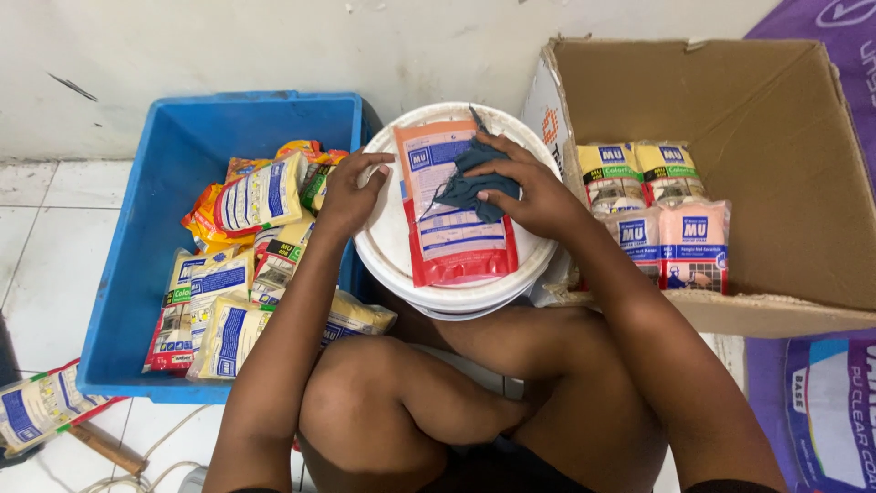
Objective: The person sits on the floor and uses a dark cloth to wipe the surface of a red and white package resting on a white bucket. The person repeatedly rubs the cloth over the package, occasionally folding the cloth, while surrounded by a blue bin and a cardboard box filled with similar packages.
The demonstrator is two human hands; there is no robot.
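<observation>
Wiping looks midway: the right hand presses a dark grey cloth onto an orange-and-white plastic sachet lying on a white bucket lid, while the left hand rests open-fingered on the lid's edge beside it. Four sachets stand in the cardboard box right of the grip; many wait in the blue plastic crate to its left. Cloth hides the sachet's upper print

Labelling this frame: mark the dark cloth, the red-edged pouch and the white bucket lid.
dark cloth (pixel 464 187), head view, bare middle of the fabric.
red-edged pouch (pixel 456 245), head view, lower printed face.
white bucket lid (pixel 383 246), head view, bare left rim.
</observation>
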